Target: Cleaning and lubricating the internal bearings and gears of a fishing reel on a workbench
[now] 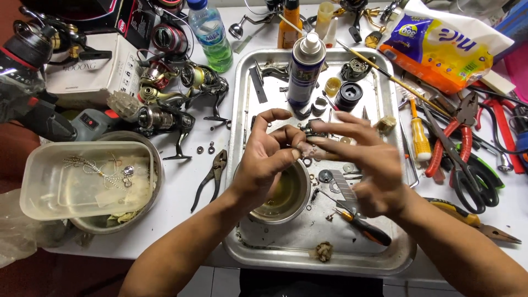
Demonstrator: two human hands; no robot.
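Head view, both hands (319, 157) pinching small dark part (309, 131), spray can (305, 69) behind, bowl (286, 195) beneath

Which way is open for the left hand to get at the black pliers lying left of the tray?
Probably a short sideways move: the pliers lie bare beside the left hand, though its fingers pinch a small part.

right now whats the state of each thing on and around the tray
left hand: fingers pinched on a small dark metal part
right hand: fingertips on the same part, other fingers spread
spray can: upright, cap on
small metal bowl: upright, yellowish liquid inside
green bottle: upright, capped
screwdriver: lying flat in the metal tray
black pliers: lying flat, jaws shut
plastic tub: open, sitting in a metal bowl
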